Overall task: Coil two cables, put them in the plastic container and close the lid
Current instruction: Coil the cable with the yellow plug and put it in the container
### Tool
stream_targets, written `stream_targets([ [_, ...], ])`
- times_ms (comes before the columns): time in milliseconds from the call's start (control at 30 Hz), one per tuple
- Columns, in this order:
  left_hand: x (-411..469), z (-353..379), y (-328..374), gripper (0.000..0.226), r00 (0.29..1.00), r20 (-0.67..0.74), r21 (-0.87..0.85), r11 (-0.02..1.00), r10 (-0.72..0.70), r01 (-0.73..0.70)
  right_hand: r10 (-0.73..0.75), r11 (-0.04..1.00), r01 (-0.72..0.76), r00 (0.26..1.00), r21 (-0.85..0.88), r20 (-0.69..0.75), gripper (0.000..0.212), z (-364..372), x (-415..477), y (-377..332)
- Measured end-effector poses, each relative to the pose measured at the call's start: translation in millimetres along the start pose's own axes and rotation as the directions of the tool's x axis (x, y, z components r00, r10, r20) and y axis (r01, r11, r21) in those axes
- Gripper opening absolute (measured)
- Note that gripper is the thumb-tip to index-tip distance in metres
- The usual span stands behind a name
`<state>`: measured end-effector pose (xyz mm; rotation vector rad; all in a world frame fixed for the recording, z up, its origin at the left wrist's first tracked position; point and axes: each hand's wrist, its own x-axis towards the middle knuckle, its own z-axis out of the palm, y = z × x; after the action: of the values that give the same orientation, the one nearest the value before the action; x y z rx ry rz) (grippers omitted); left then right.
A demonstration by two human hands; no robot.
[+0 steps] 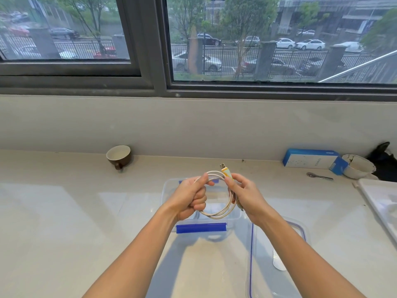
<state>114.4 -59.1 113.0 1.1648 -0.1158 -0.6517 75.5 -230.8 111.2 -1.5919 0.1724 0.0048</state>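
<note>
A white cable (223,212) is wound into a loop and held above the clear plastic container (169,188), which has a blue clip (200,228) on its near side. My left hand (191,197) grips the loop's left side with curled fingers. My right hand (245,194) pinches the loop's right side just below the yellow USB plug (226,171), which points up. The clear lid (279,254) with a blue seal lies flat on the counter to the container's right, partly under my right forearm. A second cable is not clearly visible.
A brown cup (118,156) lies on its side at the back wall. At the back right are a blue and white box (309,158), a dirty white bowl (357,166) and a fork (319,176). A white tray (382,203) sits at the right edge.
</note>
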Motion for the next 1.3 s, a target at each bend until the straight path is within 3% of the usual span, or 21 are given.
stream_targets([
  [267, 0.2, 13.8, 4.9, 0.033, 0.981, -0.176, -0.035, 0.996, 0.079, -0.087, 0.024, 0.99, -0.018, 0.999, 0.138, -0.04, 0.022, -7.6, -5.9, -16.8],
  [600, -4.4, 20.1, 11.7, 0.032, 0.973, -0.203, -0.144, 0.98, 0.109, -0.14, 0.056, 0.956, -0.037, 0.997, 0.292, -0.058, 0.02, -18.3, -9.1, -32.2],
  [800, -5.6, 21.8, 15.1, 0.034, 0.952, -0.274, -0.208, 0.959, 0.133, -0.193, -0.084, 0.981, 0.106, 0.987, 0.16, -0.137, 0.021, -17.4, -17.2, -39.3],
  [967, -2.4, 30.4, 15.0, 0.037, 0.898, -0.381, -0.244, 0.913, 0.219, -0.327, -0.143, 0.988, 0.147, 0.986, 0.04, -0.087, 0.025, -10.8, -27.0, -39.8],
  [1067, -1.2, 29.7, 15.9, 0.037, 0.877, -0.428, -0.28, 0.891, 0.218, -0.359, -0.135, 0.99, 0.138, 0.987, 0.026, -0.09, 0.027, -11.5, -30.0, -41.9],
  [1233, -2.7, 27.8, 19.9, 0.038, 0.857, -0.454, -0.283, 0.872, 0.245, -0.399, -0.086, 0.985, 0.071, 0.993, -0.16, -0.086, 0.023, -18.8, -33.7, -40.0],
  [1300, -3.3, 27.4, 21.8, 0.038, 0.86, -0.452, -0.325, 0.853, 0.239, -0.408, -0.039, 0.994, 0.03, 0.995, -0.102, -0.089, 0.024, -22.0, -34.8, -38.2],
])
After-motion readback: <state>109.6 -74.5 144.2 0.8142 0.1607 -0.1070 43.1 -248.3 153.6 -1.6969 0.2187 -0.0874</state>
